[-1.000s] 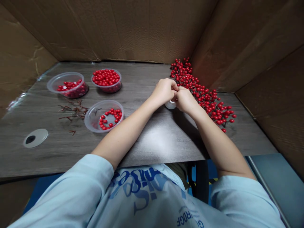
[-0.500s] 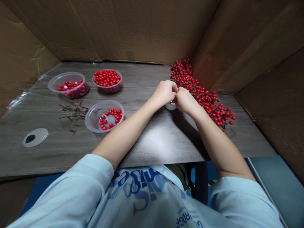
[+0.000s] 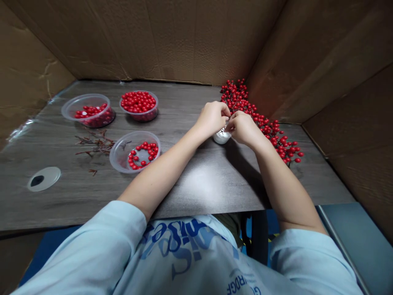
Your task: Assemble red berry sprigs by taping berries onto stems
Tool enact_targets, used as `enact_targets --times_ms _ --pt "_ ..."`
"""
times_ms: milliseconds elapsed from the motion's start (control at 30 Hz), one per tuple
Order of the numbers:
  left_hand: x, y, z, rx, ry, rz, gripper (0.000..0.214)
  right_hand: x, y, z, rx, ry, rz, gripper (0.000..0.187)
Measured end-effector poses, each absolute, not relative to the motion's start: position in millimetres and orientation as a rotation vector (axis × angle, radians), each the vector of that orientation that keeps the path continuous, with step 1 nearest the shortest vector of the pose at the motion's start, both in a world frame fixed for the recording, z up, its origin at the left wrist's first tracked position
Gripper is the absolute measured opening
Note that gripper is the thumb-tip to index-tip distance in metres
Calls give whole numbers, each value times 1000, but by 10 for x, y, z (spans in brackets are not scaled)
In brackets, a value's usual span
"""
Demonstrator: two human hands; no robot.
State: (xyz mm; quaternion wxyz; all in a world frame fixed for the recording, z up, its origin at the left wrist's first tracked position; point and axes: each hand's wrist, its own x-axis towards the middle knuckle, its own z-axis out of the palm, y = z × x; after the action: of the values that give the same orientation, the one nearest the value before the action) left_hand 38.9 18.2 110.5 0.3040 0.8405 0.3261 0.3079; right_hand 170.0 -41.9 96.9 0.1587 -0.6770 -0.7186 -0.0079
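left hand (image 3: 211, 119) and right hand (image 3: 242, 129) are working close together just above the table (image 3: 196, 180), both curled, fingertips pinching inward, not spread. fingers are hiding most of what's between them: prob a thin dark stem (image 3: 227, 128), but can't tell which hand is gripping it. a small white round piece (image 3: 221, 138) is sitting on the table right below the hands. long heap of red berry sprays (image 3: 258, 114) is lying just beside the right hand, along the cardboard wall (image 3: 270, 61). to the left, three clear plastic tubs are sitting apart: far-left tub (image 3: 63, 110) and middle tub (image 3: 120, 104) holding loose red berries, near tub (image 3: 111, 159) holding a loose ring of them. dry twigs (image 3: 95, 143) are lying beside the near tub. for good control, a pinch right at the fingertips looks best, w/ hands kept low and close together over the white piece, so small bits aren't slipping away.
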Motion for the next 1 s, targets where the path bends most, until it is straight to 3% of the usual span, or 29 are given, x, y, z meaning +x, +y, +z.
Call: enact_targets --times_ms 400,1000 --pt "385 133 1154 2230 813 855 15 1787 -562 984 -1883 -1875 -21 21" --pt "351 165 1137 2261 891 799 20 1652 -624 957 -1763 -1894 238 18"
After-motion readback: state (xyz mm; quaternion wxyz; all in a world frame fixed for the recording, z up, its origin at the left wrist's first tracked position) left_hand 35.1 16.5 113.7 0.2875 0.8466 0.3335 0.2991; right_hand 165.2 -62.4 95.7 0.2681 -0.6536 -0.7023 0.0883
